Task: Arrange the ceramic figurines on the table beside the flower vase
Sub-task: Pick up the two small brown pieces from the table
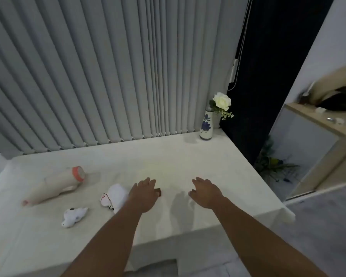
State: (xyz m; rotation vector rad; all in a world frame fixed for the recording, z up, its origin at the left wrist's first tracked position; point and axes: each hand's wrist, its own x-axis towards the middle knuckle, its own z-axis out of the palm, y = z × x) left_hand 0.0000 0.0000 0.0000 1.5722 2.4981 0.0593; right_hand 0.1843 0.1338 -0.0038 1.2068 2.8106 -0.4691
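Small dark brown figurine (158,191) at frame centre is covered by left hand (143,193), fingers curled for pickup; right hand (206,191) hovers spread, empty, blue-flowered white ceramic vase (206,124) upper right.

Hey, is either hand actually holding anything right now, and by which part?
The right hand is open and holds nothing. The left hand covers a small dark object; whether it grips it cannot be told.

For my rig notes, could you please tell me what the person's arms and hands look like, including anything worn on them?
Both arms are bare right down to the frame's edge: no sleeves show. The left hand and right hand wear no gloves, and no rings, watch, bracelets or markings can be seen. The fingers are uncovered.
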